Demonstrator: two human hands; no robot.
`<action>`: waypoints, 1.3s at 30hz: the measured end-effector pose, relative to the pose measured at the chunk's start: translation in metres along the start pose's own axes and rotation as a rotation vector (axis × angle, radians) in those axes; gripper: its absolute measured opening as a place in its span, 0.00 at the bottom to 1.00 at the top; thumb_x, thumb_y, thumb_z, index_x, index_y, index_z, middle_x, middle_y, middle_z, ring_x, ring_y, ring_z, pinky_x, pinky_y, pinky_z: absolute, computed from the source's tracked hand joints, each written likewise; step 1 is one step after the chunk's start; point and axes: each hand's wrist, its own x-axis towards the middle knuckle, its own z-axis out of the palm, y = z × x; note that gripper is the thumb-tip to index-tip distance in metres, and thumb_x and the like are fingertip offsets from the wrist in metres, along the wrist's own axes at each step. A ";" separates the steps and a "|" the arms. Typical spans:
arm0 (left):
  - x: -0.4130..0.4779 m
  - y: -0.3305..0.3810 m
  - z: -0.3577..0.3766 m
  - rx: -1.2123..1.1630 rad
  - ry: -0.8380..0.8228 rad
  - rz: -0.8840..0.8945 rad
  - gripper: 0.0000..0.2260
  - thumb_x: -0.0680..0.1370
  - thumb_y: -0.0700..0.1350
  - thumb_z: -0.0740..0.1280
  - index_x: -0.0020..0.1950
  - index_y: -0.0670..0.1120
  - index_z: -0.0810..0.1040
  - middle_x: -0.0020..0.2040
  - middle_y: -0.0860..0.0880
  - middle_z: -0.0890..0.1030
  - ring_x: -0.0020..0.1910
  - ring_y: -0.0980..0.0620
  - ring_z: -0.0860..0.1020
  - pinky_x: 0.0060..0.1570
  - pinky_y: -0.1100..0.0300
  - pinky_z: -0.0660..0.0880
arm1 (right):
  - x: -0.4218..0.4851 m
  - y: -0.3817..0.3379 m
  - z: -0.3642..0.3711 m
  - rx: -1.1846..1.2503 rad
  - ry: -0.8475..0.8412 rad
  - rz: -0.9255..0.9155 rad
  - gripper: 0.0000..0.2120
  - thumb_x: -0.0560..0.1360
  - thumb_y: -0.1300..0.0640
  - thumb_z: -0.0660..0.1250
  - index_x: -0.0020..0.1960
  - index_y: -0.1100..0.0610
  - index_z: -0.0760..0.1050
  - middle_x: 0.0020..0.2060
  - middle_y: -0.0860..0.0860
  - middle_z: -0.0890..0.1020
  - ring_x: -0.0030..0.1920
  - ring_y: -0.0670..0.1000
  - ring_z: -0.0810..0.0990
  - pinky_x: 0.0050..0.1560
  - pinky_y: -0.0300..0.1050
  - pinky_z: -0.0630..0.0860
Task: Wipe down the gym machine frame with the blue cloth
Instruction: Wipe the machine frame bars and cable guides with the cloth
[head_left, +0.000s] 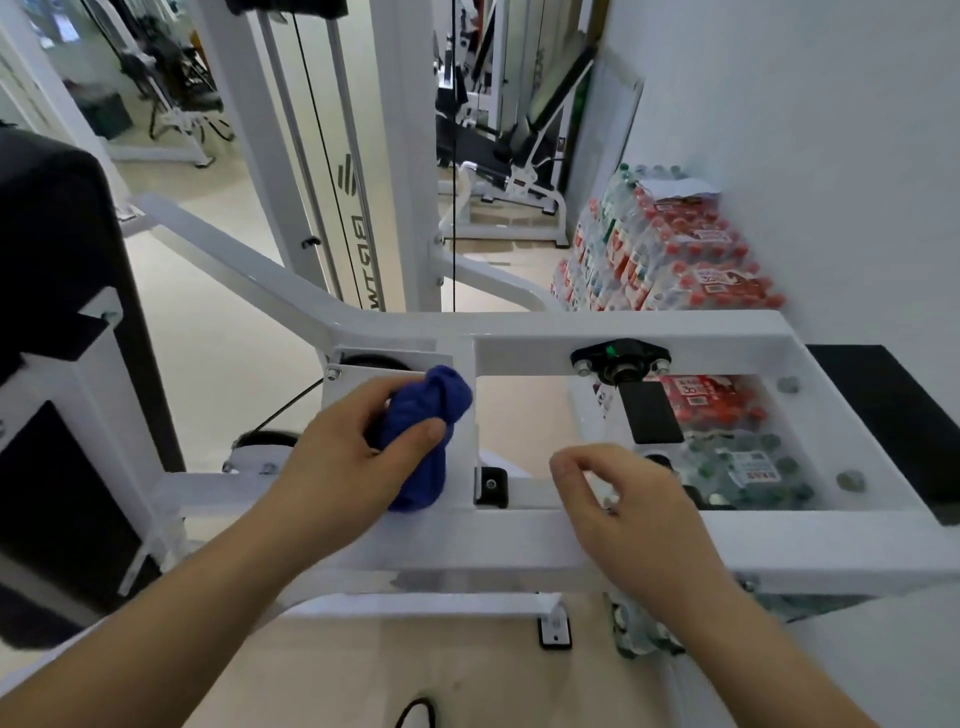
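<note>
1. Here, in the head view, the left hand (353, 452) grips the bunched blue cloth (423, 431) with its thumb on top and fingers curled round it. It presses the cloth against a flat white plate (462, 441) of the gym machine frame (519, 545).
2. The right hand (623, 499) holds nothing. Its fingers are loosely curled, relaxed, over the frame's near crossbar.
3. A black bearing block (621, 358) sits bolted to the far crossbar, well apart from both hands.
4. Packs of red-capped water bottles (670, 260) are stacked against the wall at right, and a black pad (52, 249) stands at left.
</note>
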 end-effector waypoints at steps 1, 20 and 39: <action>0.008 0.006 0.002 0.042 -0.010 0.021 0.16 0.77 0.53 0.72 0.64 0.64 0.76 0.50 0.63 0.84 0.50 0.63 0.81 0.50 0.65 0.76 | 0.010 0.003 -0.004 0.024 -0.005 0.011 0.13 0.81 0.43 0.63 0.57 0.47 0.83 0.50 0.35 0.82 0.52 0.37 0.80 0.51 0.35 0.78; 0.228 0.037 0.105 0.903 -0.319 0.542 0.23 0.84 0.58 0.56 0.75 0.50 0.62 0.60 0.46 0.78 0.58 0.44 0.72 0.58 0.49 0.72 | 0.194 0.070 0.005 -0.331 0.076 0.097 0.12 0.81 0.52 0.64 0.60 0.54 0.80 0.54 0.49 0.81 0.55 0.51 0.76 0.58 0.50 0.75; 0.225 0.011 0.043 0.662 -0.441 0.122 0.22 0.86 0.55 0.55 0.80 0.64 0.56 0.73 0.53 0.73 0.66 0.47 0.75 0.65 0.51 0.71 | 0.206 0.051 0.019 -0.673 0.130 0.154 0.19 0.80 0.38 0.58 0.44 0.51 0.76 0.43 0.46 0.74 0.45 0.49 0.72 0.39 0.45 0.71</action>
